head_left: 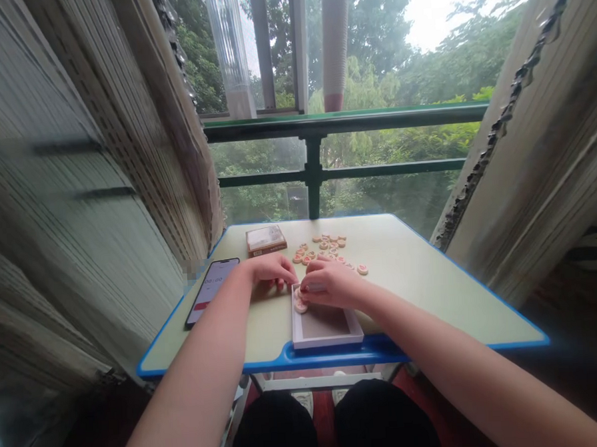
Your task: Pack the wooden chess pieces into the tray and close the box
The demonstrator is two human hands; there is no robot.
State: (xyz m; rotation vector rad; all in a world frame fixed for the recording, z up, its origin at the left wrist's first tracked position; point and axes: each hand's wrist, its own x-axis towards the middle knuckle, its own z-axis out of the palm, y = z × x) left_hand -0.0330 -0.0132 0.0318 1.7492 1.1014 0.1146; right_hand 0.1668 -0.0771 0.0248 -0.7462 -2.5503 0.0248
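Round wooden xiangqi pieces [300, 305] lie in the left side of a shallow white box tray [353, 327] near the table's front edge. My right hand [334, 283] reaches over the tray's far part. Its fingers are closed at the left wall, on a xiangqi piece partly hidden by the fingertips. My left hand [273, 270] rests on the table beside the tray's far left corner. Its fingers are loosely bent and apart, with the fingertips close to the corner and nothing visible in them. Several more xiangqi pieces [362, 269] lie loose beyond my hands, some hidden by the right hand.
A box lid [266, 239] lies at the back left of the blue-edged table [433, 303]. A phone [213, 291] showing a timer lies at the left, beside my left forearm. Curtains [138, 125] hang on both sides, and a green railing [353, 120] stands behind.
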